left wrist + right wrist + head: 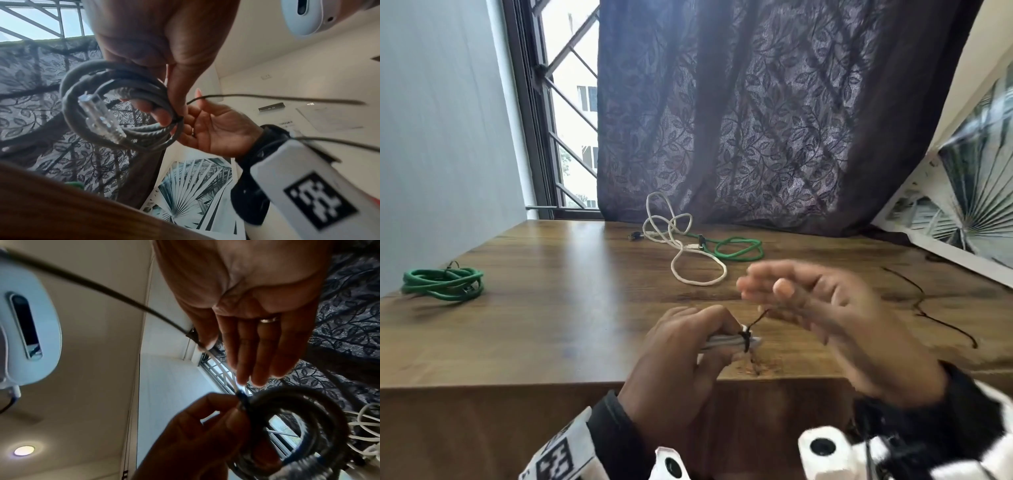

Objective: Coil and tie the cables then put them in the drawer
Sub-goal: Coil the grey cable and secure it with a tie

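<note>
Left hand (681,346) grips grey coil (123,113) at its black tie (745,339) over the counter (551,308); right hand (825,308) fingers straight, thumb pinching tie's tail.

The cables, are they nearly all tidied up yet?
About halfway. One green coil sits bundled on the table. The left hand holds a grey coil while the right hand pulls its black tie tight. A white cable and another green cable lie loose. No drawer is in view.
</note>
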Available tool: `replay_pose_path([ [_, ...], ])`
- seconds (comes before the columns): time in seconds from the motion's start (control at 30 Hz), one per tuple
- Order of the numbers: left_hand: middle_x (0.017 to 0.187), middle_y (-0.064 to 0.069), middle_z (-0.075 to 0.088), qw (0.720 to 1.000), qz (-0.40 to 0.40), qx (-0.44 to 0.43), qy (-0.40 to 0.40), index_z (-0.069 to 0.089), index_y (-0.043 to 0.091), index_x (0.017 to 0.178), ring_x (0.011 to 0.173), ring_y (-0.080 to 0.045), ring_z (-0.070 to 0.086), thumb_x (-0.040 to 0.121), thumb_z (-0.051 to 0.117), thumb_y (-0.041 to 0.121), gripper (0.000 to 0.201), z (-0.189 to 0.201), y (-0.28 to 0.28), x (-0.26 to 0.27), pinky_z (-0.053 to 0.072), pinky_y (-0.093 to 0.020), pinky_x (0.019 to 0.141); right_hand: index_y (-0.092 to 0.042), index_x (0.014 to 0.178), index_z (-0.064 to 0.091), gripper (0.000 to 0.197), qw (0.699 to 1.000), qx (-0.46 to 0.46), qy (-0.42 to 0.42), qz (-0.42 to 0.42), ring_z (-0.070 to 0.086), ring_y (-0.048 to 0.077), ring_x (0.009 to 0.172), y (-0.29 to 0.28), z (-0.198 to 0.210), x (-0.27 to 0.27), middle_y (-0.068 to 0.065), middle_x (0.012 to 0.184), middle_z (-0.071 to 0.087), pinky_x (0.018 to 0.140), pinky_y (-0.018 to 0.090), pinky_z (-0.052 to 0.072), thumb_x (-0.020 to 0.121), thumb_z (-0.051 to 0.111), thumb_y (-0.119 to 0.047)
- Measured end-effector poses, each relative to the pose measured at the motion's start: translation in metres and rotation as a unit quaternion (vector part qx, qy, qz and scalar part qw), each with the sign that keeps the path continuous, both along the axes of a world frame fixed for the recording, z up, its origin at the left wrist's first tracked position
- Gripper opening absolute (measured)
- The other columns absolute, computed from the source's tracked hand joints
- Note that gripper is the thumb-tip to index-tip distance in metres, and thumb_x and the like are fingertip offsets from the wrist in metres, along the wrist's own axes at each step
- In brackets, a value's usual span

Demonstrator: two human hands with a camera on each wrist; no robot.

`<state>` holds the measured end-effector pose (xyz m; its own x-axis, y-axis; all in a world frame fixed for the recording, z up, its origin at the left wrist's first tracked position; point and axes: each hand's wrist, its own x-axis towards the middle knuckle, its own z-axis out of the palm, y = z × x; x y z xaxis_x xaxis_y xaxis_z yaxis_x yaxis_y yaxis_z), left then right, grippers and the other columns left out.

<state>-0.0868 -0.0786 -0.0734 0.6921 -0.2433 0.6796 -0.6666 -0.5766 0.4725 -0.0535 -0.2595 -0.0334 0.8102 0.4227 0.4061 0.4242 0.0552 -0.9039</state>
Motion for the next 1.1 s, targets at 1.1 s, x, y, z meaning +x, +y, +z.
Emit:
replay_pose_path([
  [1.1, 0.048, 0.018, 0.058, 0.972, 0.043, -0.228, 0.033, 0.075, 0.019, 0.082, 0.047, 0.007, 0.052, 0.07, 0.063, 0.024, 0.017, 0.0, -0.011, 0.004, 0.039, -0.013, 0.054, -0.023, 0.072, 0.063, 0.021, 0.961, -0.03, -0.248, -0.118, 0.063, 0.009, 0.066, 0.035, -0.008, -0.002, -0.003, 0.071, 0.066, 0.06, 0.02, 0.049, 0.075, 0.059, -0.002],
])
